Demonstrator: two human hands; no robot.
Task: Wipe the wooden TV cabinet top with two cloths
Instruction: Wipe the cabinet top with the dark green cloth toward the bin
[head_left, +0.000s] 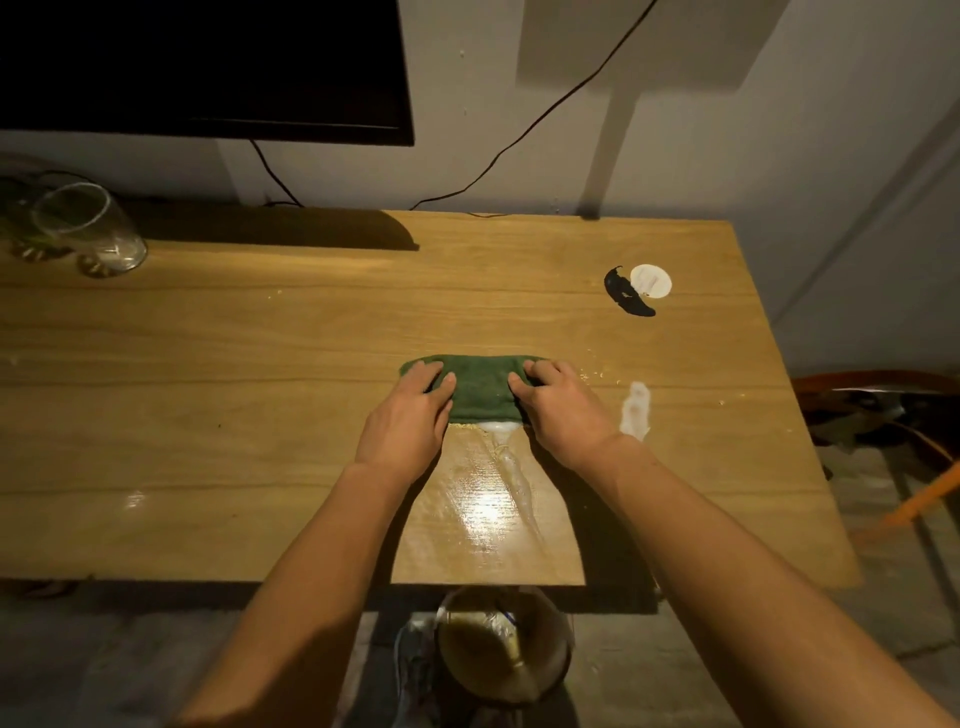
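A folded green cloth (480, 387) lies flat on the wooden cabinet top (260, 405), right of centre. My left hand (408, 415) presses on its left end and my right hand (563, 410) on its right end, fingers curled over the fabric. A wet, shiny streak (493, 509) with white foam runs from the cloth's near edge toward the cabinet's front. A white smear (635, 410) sits just right of my right hand. Only one cloth is in view.
A black smear (626, 293) and a white disc (650, 282) lie at the back right. A tipped glass vase (91, 228) rests far left. A TV (208, 67) hangs above, cables (519, 140) trailing. A bucket (501, 644) stands on the floor below the front edge.
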